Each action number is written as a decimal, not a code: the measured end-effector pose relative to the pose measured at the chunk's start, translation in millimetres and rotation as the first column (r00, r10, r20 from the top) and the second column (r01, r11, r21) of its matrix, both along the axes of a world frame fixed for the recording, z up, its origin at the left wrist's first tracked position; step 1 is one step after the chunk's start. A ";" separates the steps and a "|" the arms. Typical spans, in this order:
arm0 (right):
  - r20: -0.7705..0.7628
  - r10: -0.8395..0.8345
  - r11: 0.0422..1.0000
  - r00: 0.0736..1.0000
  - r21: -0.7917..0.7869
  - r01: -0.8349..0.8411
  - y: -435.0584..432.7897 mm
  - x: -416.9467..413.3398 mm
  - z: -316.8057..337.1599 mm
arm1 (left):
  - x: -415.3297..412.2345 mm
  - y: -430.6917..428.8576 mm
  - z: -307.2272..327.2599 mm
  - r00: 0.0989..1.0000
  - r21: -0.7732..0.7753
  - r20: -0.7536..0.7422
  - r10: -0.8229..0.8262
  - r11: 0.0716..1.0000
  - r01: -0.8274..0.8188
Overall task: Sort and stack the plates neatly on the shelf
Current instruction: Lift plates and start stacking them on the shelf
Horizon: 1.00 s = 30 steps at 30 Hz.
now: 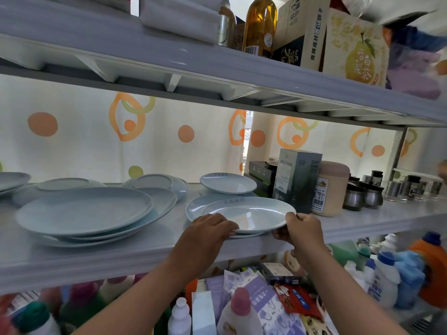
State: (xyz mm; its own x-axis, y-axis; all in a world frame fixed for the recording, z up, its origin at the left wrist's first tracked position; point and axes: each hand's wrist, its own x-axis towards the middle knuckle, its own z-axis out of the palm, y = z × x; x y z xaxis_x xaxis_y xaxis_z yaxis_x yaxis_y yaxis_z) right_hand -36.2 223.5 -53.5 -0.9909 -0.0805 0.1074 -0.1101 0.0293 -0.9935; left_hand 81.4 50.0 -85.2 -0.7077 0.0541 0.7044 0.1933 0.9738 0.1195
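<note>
Pale grey shelving fills the view, backed by a white curtain (72, 141) printed with orange dots and rings. On the smooth, lightly grained middle shelf (121, 252) lies glossy pale-blue crockery. At the left is a stack of large oval plates (84, 209), and behind it are several overturned dishes (154, 182). A small round plate (228, 183) stands further back, towards the middle.

To the right stand a tall dark carton (297, 180), a beige canister (331, 187) and some small metal pots (362, 194). The upper shelf (217, 64) carries an amber bottle (260, 25) and a box printed with a pear (355, 47). Below, white plastic bottles (384, 274), an orange jug (433, 269) and purple packets (263, 301) crowd together.

Near the shelf's front edge, a round plate (251, 213) lies over another plate (196, 209) of like colour, which shows behind it on the left. Whether the two touch cannot be told.

The left hand (205, 235) grips the upper plate at its near-left rim, its fingers (225, 226) curled over the edge. The right hand (302, 233) holds the right rim, with the thumb (291, 217) on top and the remaining fingers tucked beneath.
</note>
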 end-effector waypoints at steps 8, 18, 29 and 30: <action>0.029 0.047 0.981 0.998 0.186 -0.052 -9.6 -10.5 -7.7 | -3.0 -13.5 -2.0 1.000 -0.016 0.001 0.015 1.000 -0.015; -0.553 0.007 0.836 0.833 0.461 0.299 -22.7 -26.3 22.0 | -12.6 -15.7 14.4 0.996 0.114 -0.092 0.014 0.993 -0.003; -0.353 0.547 0.381 0.759 0.913 0.150 -120.6 -72.4 50.9 | -55.7 -39.7 68.2 0.897 0.165 0.344 0.276 0.923 -0.347; -0.336 0.558 0.333 0.759 0.928 0.166 -126.7 -75.7 49.9 | -57.9 -41.4 69.0 0.882 0.146 0.369 0.293 0.919 -0.366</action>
State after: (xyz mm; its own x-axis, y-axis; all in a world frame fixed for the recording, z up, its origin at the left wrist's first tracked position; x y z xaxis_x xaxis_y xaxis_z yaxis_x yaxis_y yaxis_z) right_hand -111.9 96.7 -3.6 -0.6981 -0.6610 0.2752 -0.7039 0.7039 -0.0949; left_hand 23.5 8.6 -16.1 -0.8529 -0.3438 0.3928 -0.2218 0.9199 0.3235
